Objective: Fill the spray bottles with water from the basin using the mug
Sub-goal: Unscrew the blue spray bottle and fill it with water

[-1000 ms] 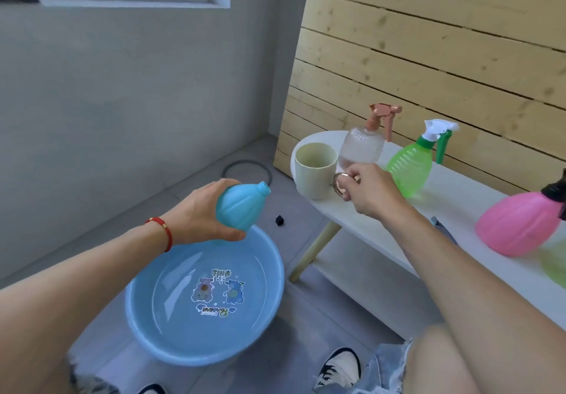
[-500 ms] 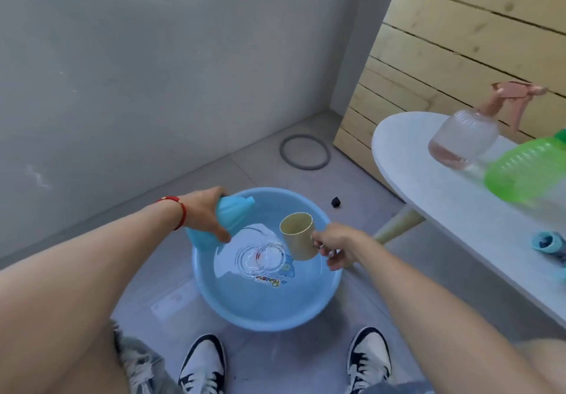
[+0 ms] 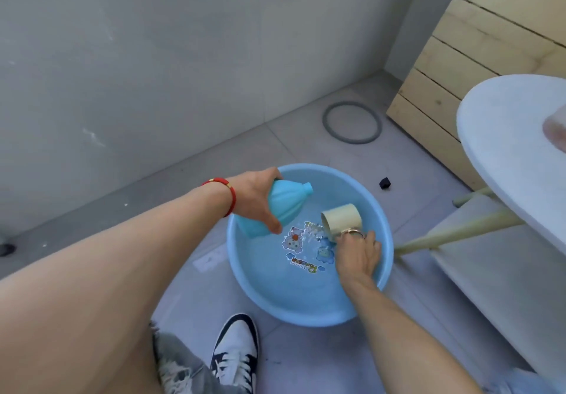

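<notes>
While the right hand (image 3: pixel 358 251) grips the mug (image 3: pixel 341 220), tipped on its side into the basin (image 3: pixel 306 311) beneath both hands, the left hand (image 3: pixel 258 199) clasps the blue spray bottle (image 3: pixel 275 208), uncapped, just beside it. Scooping looks underway; pouring remains.

Mug (image 3: pixel 341 218) handle hidden behind right hand (image 3: pixel 356 251); mouth turned left, inside not readable. Lower side of blue spray bottle (image 3: pixel 277 209) covered by left hand (image 3: pixel 256 194) fingers; base partly hidden too. Clear bottle (image 3: pixel 555 130) on white table (image 3: pixel 505 111) cut off by right edge, blurred, only a bit visible. Small black thing (image 3: pixel 385 182) on floor far right of basin (image 3: pixel 306 301): too small to tell. Basin print lettering unreadable. Sneaker (image 3: pixel 235 354) cut by bottom edge.
</notes>
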A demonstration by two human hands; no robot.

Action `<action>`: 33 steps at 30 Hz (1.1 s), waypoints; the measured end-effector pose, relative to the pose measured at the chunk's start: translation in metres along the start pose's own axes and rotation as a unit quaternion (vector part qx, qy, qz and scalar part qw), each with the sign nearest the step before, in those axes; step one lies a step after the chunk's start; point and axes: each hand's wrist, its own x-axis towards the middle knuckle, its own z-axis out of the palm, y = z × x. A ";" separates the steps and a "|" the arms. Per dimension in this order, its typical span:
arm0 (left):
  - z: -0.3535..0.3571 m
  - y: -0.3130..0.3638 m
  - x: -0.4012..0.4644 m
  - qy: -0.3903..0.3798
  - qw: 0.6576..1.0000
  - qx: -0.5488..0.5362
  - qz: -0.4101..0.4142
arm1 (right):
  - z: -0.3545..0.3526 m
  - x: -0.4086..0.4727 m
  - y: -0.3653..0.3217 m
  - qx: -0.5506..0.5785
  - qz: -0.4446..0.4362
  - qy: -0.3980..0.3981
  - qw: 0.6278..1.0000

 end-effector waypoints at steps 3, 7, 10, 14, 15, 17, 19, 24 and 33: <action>0.001 -0.003 0.001 -0.004 1.000 -0.002 -0.009 | 0.015 0.003 0.005 -0.049 -0.039 -0.004 0.998; 0.002 -0.006 0.001 -0.012 1.000 0.000 -0.019 | 0.016 0.000 -0.005 -0.042 -0.096 -0.055 0.993; 0.001 -0.006 0.001 -0.011 1.000 -0.001 -0.025 | 0.018 -0.011 -0.018 -0.042 -0.135 -0.074 0.987; 0.000 -0.006 -0.002 -0.010 0.999 -0.001 -0.030 | 0.022 -0.021 -0.031 0.082 -0.117 -0.114 0.983; -0.001 -0.005 -0.003 -0.009 1.000 0.000 -0.029 | 0.019 -0.022 -0.031 0.151 -0.090 -0.133 0.976; -0.002 -0.006 -0.006 -0.005 1.000 -0.001 -0.028 | 0.013 -0.021 -0.029 0.303 -0.031 -0.181 0.935; -0.004 -0.009 -0.010 0.004 1.000 0.000 -0.028 | 0.004 -0.023 -0.020 0.419 0.004 -0.224 0.880; -0.007 -0.017 -0.019 0.008 1.000 -0.006 -0.024 | -0.042 -0.028 0.004 0.538 -0.034 -0.306 0.785; -0.013 -0.014 -0.026 0.015 1.000 -0.006 0.003 | -0.195 -0.021 0.058 0.494 -0.143 -0.263 0.816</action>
